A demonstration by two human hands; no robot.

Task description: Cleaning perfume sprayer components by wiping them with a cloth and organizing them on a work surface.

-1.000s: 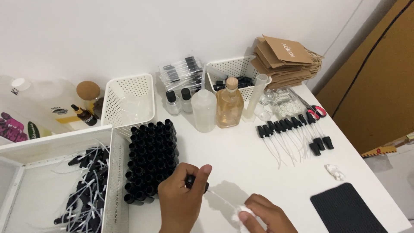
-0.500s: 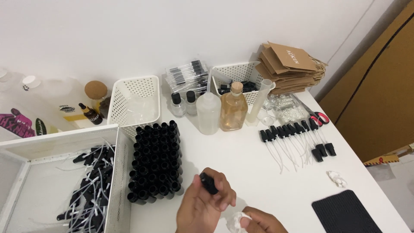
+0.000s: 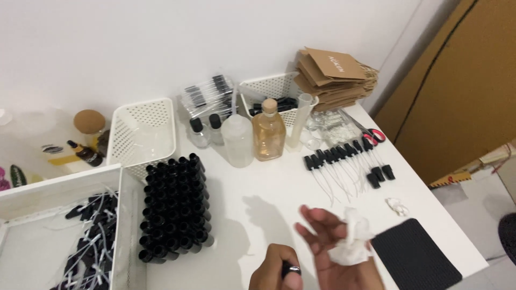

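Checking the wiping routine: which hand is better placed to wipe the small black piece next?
Probably the right hand: it holds the crumpled white tissue, close beside the left hand, whose fingers grip the small black piece and look fully occupied.

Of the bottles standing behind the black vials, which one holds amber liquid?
The square clear glass bottle with the cork stopper; the round plastic bottle beside it looks milky white.

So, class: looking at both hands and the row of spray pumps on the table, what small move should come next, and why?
Probably bring the left hand, which grips a small black spray cap, across to the crumpled white tissue held in the right hand. The two are close but apart, so the tissue cannot yet touch the cap.
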